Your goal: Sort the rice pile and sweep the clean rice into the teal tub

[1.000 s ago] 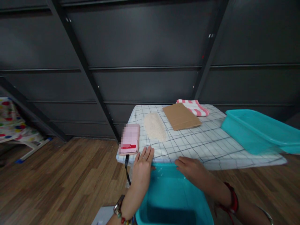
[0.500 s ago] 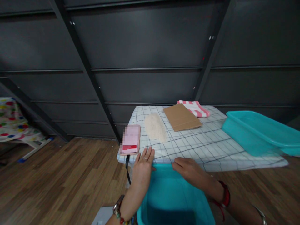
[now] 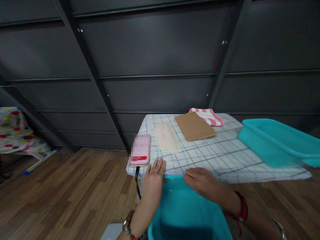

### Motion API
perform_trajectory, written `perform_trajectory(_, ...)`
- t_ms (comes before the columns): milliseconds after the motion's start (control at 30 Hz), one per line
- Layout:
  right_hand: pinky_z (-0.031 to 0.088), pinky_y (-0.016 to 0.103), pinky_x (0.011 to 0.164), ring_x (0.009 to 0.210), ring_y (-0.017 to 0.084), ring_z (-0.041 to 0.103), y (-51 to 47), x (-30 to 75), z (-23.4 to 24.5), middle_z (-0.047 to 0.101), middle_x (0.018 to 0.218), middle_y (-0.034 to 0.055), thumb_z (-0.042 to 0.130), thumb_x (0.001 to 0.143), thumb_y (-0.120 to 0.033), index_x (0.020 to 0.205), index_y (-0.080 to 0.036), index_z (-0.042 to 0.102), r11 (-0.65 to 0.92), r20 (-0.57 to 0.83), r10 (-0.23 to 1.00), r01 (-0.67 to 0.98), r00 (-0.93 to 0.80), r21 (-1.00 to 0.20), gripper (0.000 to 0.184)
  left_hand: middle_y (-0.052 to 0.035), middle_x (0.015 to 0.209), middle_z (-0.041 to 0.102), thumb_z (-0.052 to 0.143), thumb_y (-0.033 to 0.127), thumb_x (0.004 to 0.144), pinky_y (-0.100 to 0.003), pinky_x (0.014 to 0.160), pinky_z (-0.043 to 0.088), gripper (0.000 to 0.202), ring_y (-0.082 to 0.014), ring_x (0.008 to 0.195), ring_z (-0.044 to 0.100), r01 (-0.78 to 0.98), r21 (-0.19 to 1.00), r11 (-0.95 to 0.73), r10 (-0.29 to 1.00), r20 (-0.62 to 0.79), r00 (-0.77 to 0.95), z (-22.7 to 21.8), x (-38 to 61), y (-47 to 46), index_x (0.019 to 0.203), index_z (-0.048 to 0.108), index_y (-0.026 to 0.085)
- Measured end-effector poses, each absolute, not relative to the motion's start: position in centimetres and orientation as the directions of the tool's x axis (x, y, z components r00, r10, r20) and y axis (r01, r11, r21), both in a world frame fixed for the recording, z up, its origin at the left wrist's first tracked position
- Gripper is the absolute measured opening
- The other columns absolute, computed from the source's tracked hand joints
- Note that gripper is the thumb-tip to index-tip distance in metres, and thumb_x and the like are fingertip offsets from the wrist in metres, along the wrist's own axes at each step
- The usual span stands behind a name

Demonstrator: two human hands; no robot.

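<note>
My left hand (image 3: 153,183) lies at the front edge of the table, its fingers stretched out flat on the checked cloth. Its thumb reaches down beside the far rim of a turquoise basin (image 3: 183,206). Closed, with curled fingers, my right hand (image 3: 202,181) grips that same rim a little further right. The basin hangs or stands below the table edge, and its inside is shadowed near the bottom of the view. Just beyond my left fingers is a flat heap of off-white grains (image 3: 166,137); their kind is too fine to tell.
On the checked tablecloth (image 3: 197,156) lie a phone (image 3: 140,150) with a black cable (image 3: 137,178), a cardboard sheet (image 3: 195,126) and a pink-striped towel (image 3: 209,117). A second turquoise basin (image 3: 272,146) stands at the right end. A dark panelled wall (image 3: 160,93) rises behind.
The whole view has shifted slightly, with things sitting a little lower and to the right. Both hands keep their places at the basin's rim.
</note>
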State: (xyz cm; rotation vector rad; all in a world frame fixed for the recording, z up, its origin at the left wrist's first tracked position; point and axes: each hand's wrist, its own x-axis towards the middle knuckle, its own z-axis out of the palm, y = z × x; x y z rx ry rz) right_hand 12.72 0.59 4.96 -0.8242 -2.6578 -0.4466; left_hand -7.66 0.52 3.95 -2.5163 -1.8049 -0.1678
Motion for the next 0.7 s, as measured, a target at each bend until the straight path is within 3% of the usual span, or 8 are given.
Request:
perform_trajectory(267,0.032,0.03,0.052,0.055,0.014,0.045,1.2,12.2,5.8,0.05,0.061,-0.0003,0.039,0.092,-0.011,0.065,-0.019,0.051,0.778,0.438,0.467,0.592,-0.769,0.21,0.03,-0.0107,0.14,0.041,0.048,0.003,0.082,-0.043,0.104,0.04,0.053,-0.0231,0.129,0.039,0.949,0.032,-0.314,0.946,0.095,0.31,4.0,-7.6,0.6,0.134,0.043,0.014)
perform_trajectory(467,0.035,0.028,0.054,0.058,0.013,0.05,2.7,13.9,7.5,0.054,0.064,0.0008,0.037,0.095,-0.024,0.07,-0.018,0.054,0.753,0.438,0.557,0.652,-0.705,0.091,0.032,-0.0103,0.14,0.041,0.049,0.005,0.083,-0.043,0.103,0.041,0.053,-0.0234,0.129,0.039,0.947,0.035,-0.32,0.944,0.09,0.316,3.9,-7.7,0.9,0.134,0.043,0.015)
perform_trajectory(700,0.042,0.028,0.063,0.072,0.016,0.057,4.1,15.7,9.5,0.062,0.08,0.0034,0.047,0.092,-0.028,0.086,-0.017,0.059,0.747,0.36,0.641,0.658,-0.678,-0.091,0.018,-0.0097,0.141,0.041,0.048,0.005,0.083,-0.042,0.104,0.04,0.053,-0.0228,0.13,0.038,0.95,0.035,-0.311,0.949,0.07,0.308,3.9,-7.7,0.8,0.134,0.042,0.016)
